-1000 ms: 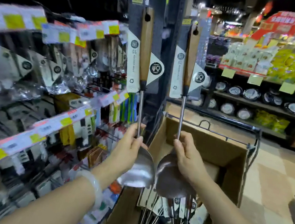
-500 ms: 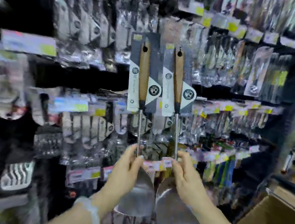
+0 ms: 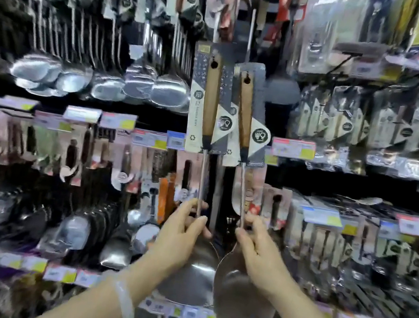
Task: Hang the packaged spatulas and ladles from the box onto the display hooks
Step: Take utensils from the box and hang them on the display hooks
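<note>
Since the earlier frame, both spatulas had been carried from above the box to the front of the display wall, and the box was no longer seen. Nearest, a pale bangle (image 3: 126, 309) was worn on the left wrist. The left hand (image 3: 179, 240) was curled round the metal shaft of the left spatula (image 3: 209, 108), just above its steel blade. The right hand (image 3: 256, 251) was pinched on the shaft of the right spatula (image 3: 245, 117) in the same way. Both spatulas were held upright, wooden handles up, side by side and nearly touching, each with a card sleeve around its handle. Behind them, price tags (image 3: 293, 147) were seen along the rails. Farther back, a row of hanging ladles (image 3: 138, 81) was seen upper left, and blurred packaged utensils (image 3: 392, 129) on the right.
</note>
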Action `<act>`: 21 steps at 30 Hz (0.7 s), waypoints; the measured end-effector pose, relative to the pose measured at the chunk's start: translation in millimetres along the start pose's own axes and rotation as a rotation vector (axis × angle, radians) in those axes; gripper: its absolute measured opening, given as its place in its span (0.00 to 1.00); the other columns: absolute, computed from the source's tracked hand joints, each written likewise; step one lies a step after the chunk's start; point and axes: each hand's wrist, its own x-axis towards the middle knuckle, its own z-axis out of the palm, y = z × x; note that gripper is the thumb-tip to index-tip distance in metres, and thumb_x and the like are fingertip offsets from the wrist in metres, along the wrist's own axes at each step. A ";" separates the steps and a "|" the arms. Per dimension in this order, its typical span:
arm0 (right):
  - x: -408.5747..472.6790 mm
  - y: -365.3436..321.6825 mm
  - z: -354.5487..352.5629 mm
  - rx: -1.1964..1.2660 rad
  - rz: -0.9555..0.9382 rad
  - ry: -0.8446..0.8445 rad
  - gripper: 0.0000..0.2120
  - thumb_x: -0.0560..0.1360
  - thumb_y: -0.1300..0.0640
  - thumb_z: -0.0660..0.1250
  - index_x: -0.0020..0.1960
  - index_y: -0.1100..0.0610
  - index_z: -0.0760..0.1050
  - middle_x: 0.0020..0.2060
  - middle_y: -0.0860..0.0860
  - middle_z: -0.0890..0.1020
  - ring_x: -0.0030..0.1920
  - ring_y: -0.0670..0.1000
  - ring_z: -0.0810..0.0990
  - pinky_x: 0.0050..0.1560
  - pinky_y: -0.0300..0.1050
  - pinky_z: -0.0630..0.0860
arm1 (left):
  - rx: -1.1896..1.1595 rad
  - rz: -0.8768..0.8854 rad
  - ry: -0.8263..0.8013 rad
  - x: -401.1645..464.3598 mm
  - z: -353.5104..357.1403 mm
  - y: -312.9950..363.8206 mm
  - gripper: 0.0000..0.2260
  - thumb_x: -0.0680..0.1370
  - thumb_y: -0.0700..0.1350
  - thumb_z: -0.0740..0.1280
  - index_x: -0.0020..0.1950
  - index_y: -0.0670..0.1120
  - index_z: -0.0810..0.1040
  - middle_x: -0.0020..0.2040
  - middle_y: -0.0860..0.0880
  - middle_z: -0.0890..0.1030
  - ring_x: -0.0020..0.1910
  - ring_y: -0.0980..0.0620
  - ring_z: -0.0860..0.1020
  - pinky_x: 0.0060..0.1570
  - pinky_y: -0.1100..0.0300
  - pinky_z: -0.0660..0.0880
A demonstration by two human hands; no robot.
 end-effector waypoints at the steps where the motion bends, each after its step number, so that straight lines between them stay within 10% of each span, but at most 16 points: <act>1: 6.8 -12.8 20.2 0.014 -0.010 -0.022 0.07 0.79 0.55 0.58 0.46 0.44 0.66 0.29 0.46 0.71 0.30 0.42 0.68 0.39 0.42 0.67 | 0.009 0.002 0.024 -0.5 -27.6 -2.9 0.09 0.79 0.39 0.60 0.58 0.47 0.71 0.33 0.49 0.78 0.35 0.54 0.76 0.44 0.58 0.71; 8: 58.4 -128.7 155.7 0.115 -0.159 -0.116 0.08 0.79 0.59 0.59 0.47 0.46 0.66 0.39 0.50 0.78 0.41 0.50 0.79 0.47 0.42 0.72 | 0.119 0.014 0.166 -0.2 -214.5 -15.2 0.10 0.77 0.36 0.62 0.56 0.46 0.73 0.30 0.50 0.79 0.31 0.59 0.77 0.42 0.64 0.73; 11: 77.2 -169.7 213.7 0.202 -0.216 -0.209 0.09 0.78 0.57 0.61 0.54 0.45 0.63 0.38 0.43 0.75 0.40 0.43 0.75 0.42 0.32 0.69 | 0.117 -0.010 0.233 -2.5 -279.3 -19.6 0.12 0.77 0.39 0.64 0.59 0.46 0.71 0.31 0.50 0.80 0.35 0.51 0.77 0.47 0.49 0.74; 15: 98.6 -205.8 279.2 0.225 -0.222 -0.345 0.16 0.77 0.56 0.62 0.59 0.42 0.61 0.46 0.43 0.75 0.47 0.43 0.74 0.52 0.39 0.68 | 0.156 -0.028 0.296 -4.7 -348.2 -24.4 0.11 0.77 0.40 0.64 0.49 0.58 0.71 0.34 0.47 0.80 0.36 0.50 0.76 0.45 0.53 0.74; 21: 156.7 -248.4 368.1 0.139 -0.276 -0.400 0.15 0.76 0.49 0.62 0.55 0.33 0.60 0.48 0.52 0.82 0.49 0.54 0.80 0.58 0.47 0.73 | 0.172 -0.022 0.405 15.7 -465.0 -52.1 0.08 0.76 0.38 0.64 0.50 0.50 0.74 0.29 0.49 0.78 0.27 0.55 0.74 0.36 0.56 0.71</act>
